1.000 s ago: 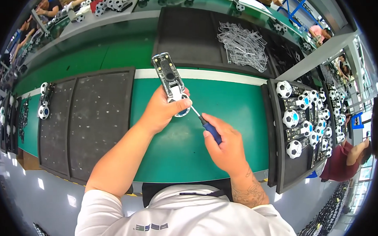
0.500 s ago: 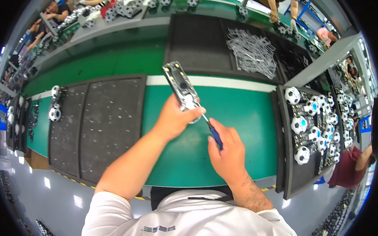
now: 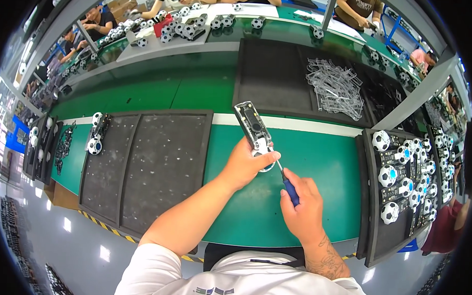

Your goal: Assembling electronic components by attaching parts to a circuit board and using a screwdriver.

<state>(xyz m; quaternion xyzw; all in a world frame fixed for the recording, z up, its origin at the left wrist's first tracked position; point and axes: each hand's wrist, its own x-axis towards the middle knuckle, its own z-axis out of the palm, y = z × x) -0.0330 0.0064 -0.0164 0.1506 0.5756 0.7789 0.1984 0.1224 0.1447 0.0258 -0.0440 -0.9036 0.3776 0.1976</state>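
Over the green work mat (image 3: 280, 222), my left hand (image 3: 243, 166) grips a long electronic device (image 3: 253, 124) with a clear casing, a dark circuit strip and a white rounded lower end. It is tilted, its far end pointing up and left. In my right hand (image 3: 305, 204) is a screwdriver (image 3: 290, 191) with a blue handle, held with the fingers wrapped round it. Its metal shaft slants up and left to the device's lower end, beside my left thumb. The thumb and fingers hide the exact spot where the tip meets the device.
To the right, a dark tray (image 3: 366, 204) holds several football-patterned devices (image 3: 388, 175). A black divided tray (image 3: 157, 171) lies left, with football-patterned pieces (image 3: 95, 145) at its edge. Clear plastic parts (image 3: 336, 88) are heaped in a far tray. Other people work across the bench.
The whole view has shifted, so the bench and both hands appear farther right and lower. The screwdriver stays at the device's lower end, with both hands keeping their grip.
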